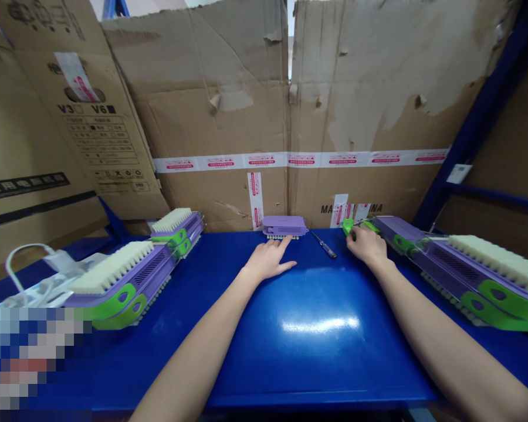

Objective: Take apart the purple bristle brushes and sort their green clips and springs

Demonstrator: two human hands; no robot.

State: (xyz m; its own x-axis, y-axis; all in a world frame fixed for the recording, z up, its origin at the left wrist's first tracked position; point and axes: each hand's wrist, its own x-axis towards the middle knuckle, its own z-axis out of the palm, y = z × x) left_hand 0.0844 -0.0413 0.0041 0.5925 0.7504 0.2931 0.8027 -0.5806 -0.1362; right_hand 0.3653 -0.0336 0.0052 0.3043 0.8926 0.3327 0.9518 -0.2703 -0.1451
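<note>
A small purple brush (284, 225) lies bristles down near the back of the blue table. My left hand (268, 258) reaches up to it, index finger stretched to its front edge and thumb spread to the side; it grips nothing. Over on the right, the fingers of my right hand (368, 245) are curled around a green plastic piece (347, 226), whose end sticks out past them. My palm hides the rest of that piece. Between the hands lies a screwdriver (325, 246), pointing toward the brush.
Purple-and-green brushes with cream bristles are stacked in pairs at the left (123, 281) and right (457, 264) of the blue table (264, 375). A white charger with cable (64, 261) sits far left. Cardboard (220, 117) walls the back; a blue post (479, 111) rises at right.
</note>
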